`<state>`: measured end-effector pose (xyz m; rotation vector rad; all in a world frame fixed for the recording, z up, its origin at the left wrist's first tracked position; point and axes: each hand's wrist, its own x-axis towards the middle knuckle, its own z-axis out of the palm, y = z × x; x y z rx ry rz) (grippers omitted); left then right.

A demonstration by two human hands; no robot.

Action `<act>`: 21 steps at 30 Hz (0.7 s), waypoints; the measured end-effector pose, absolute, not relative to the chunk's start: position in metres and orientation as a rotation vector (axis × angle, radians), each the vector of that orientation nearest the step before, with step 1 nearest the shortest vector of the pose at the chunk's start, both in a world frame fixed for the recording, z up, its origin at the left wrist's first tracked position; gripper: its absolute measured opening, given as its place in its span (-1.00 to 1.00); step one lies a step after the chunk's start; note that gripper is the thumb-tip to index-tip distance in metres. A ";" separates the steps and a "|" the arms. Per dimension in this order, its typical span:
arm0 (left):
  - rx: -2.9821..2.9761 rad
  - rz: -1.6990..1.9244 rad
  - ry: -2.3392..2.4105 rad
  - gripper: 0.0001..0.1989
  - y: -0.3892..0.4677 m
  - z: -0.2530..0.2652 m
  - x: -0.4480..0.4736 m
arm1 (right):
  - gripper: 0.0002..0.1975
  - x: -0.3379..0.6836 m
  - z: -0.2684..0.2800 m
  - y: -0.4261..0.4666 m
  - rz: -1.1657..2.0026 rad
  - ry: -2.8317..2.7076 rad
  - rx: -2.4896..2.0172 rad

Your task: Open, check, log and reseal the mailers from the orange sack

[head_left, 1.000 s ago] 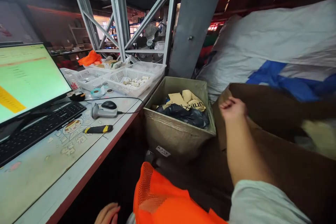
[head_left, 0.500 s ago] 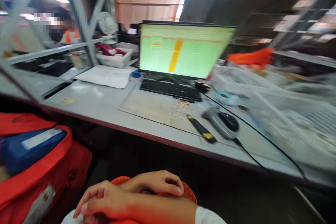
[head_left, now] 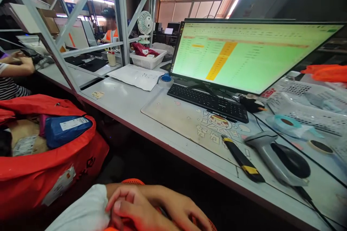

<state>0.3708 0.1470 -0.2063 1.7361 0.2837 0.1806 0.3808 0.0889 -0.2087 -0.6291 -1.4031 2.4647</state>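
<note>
My forearms are crossed low in front of me. My left hand [head_left: 187, 211] reaches to the right, its fingers stretched out and pointing down, with nothing in them. My right hand [head_left: 128, 205] lies across my left forearm near the white sleeve [head_left: 84, 205], fingers loosely bent and apart, holding nothing visible. Under the arms shows the rim of an orange perforated thing [head_left: 134, 181], mostly hidden. Nearest on the table are a black and yellow utility knife [head_left: 242, 158] and a grey barcode scanner [head_left: 279, 158] lying over a black mouse [head_left: 291, 164].
A monitor [head_left: 252, 61] and keyboard [head_left: 206, 101] stand on the table [head_left: 119, 97]. Papers [head_left: 137, 75] lie at left, white baskets [head_left: 317, 97] at right. A red bag [head_left: 89, 162] of parcels stands on my left. Co-workers [head_left: 16, 68] sit beyond the metal frame.
The view has swung left and sharpened, so the monitor and table sit further right and the red bag shows more. My arms stay crossed; neither hand has taken hold of anything.
</note>
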 end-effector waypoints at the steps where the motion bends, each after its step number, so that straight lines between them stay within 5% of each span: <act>1: 1.729 0.167 0.265 -0.70 0.145 -0.205 0.378 | -0.43 0.378 -0.209 0.088 2.456 -1.424 -0.629; 21: 1.596 0.242 0.162 -0.60 0.151 -0.194 0.347 | -0.72 0.370 -0.211 0.073 2.356 -1.626 -0.464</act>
